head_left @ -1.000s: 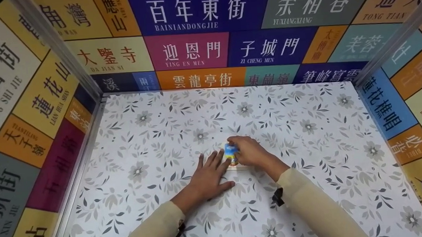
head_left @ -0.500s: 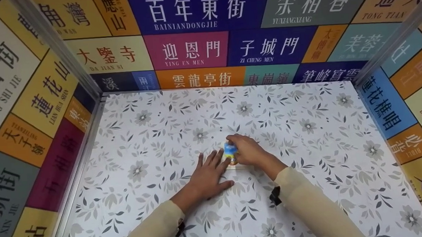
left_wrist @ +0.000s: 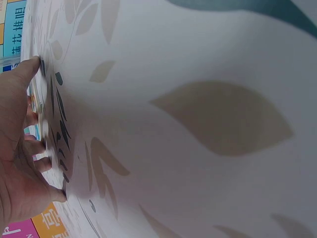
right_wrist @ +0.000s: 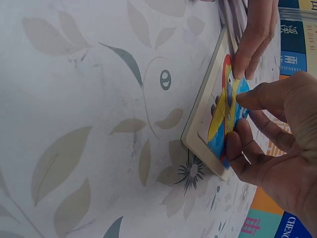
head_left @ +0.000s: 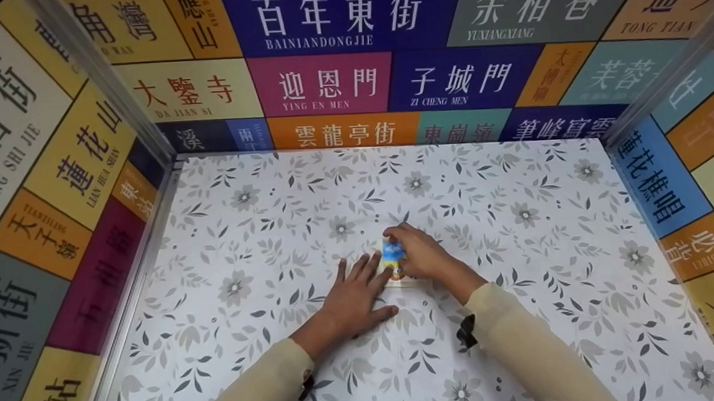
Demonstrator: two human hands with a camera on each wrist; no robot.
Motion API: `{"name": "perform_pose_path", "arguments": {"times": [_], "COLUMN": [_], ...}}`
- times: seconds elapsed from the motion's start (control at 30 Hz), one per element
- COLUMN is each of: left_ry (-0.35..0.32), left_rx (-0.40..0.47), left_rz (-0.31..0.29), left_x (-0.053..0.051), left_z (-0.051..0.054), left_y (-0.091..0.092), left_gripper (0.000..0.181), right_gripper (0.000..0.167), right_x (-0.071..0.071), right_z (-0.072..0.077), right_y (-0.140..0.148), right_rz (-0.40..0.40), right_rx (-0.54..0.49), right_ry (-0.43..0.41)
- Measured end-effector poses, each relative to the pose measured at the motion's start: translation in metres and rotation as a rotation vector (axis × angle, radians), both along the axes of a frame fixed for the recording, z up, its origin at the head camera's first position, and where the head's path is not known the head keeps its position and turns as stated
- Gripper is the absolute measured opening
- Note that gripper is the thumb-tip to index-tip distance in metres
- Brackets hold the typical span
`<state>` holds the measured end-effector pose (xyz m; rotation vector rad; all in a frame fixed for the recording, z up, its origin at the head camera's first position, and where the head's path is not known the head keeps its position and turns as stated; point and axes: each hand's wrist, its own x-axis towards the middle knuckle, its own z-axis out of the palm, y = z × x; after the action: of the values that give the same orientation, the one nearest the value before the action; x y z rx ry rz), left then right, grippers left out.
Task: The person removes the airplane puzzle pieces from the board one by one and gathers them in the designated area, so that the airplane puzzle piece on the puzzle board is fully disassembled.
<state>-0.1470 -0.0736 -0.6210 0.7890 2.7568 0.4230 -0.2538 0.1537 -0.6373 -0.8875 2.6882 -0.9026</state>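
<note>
A small wooden jigsaw puzzle (head_left: 391,253) lies on the flowered surface, between both hands. Its pale wooden tray (right_wrist: 205,159) and red, yellow and blue pieces (right_wrist: 218,120) show in the right wrist view. My left hand (head_left: 349,301) lies spread on the surface, its fingertips at the puzzle's left side. In the left wrist view this hand (left_wrist: 17,148) hides most of the puzzle. My right hand (head_left: 423,256) reaches over the puzzle from the right. With thumb and curled fingers (right_wrist: 243,141), it pinches what looks like a blue puzzle piece, largely covered by the hand.
The white tabletop (head_left: 272,230) carries a grey leaf and flower print. Panels with coloured street-name signs (head_left: 325,84) enclose it at the back and both sides, joined by clear corner strips (head_left: 135,115). Dark clips (head_left: 466,331) hang at both sleeve cuffs.
My right hand and forearm shift slightly at the puzzle. My left hand keeps its place. The whole head view has moved a little.
</note>
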Motion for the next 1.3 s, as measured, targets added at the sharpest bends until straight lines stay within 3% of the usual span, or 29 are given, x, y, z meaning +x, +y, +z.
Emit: {"name": "perform_pose_path", "arguments": {"times": [0.03, 0.17, 0.3, 0.4, 0.53, 0.57, 0.63, 0.77, 0.8, 0.97, 1.3], "left_ry": [0.001, 0.005, 0.008, 0.011, 0.015, 0.015, 0.014, 0.017, 0.017, 0.014, 0.03], "left_rx": [0.003, 0.011, 0.007, 0.003, -0.001, -0.002, -0.003, -0.013, -0.014, -0.015, -0.006], "left_rz": [0.001, 0.004, 0.005, 0.006, 0.002, 0.002, 0.002, 0.007, 0.008, 0.008, -0.002], "left_x": [0.0, 0.0, 0.001, 0.001, 0.001, 0.001, 0.001, 0.0, 0.0, 0.0, 0.001], "left_z": [0.0, -0.001, -0.002, -0.001, -0.001, -0.001, 0.0, -0.001, -0.001, -0.001, -0.004], "left_y": [0.0, 0.0, 0.0, 0.001, 0.001, 0.001, 0.001, 0.001, 0.001, 0.001, 0.0], "left_gripper": [0.085, 0.084, 0.085, 0.085, 0.085, 0.085, 0.085, 0.085, 0.086, 0.086, 0.086], "right_gripper": [0.066, 0.062, 0.056, 0.054, 0.051, 0.05, 0.049, 0.046, 0.047, 0.045, 0.039], "right_x": [0.004, 0.012, 0.018, 0.018, 0.015, 0.012, 0.011, 0.013, 0.016, 0.017, 0.019], "right_z": [0.011, 0.033, 0.046, 0.044, 0.032, 0.022, 0.019, 0.025, 0.034, 0.037, 0.037], "right_y": [-0.004, -0.008, -0.012, -0.012, -0.01, -0.006, -0.006, -0.008, -0.013, -0.014, -0.015], "right_rz": [-0.014, -0.025, -0.059, -0.067, -0.048, -0.031, -0.023, -0.028, -0.044, -0.056, -0.04], "right_rx": [0.012, 0.019, 0.055, 0.052, 0.012, -0.013, -0.023, -0.011, 0.014, 0.06, 0.029], "right_ry": [-0.015, -0.051, -0.095, -0.083, 0.001, 0.024, 0.041, 0.018, 0.009, 0.021, 0.037]}}
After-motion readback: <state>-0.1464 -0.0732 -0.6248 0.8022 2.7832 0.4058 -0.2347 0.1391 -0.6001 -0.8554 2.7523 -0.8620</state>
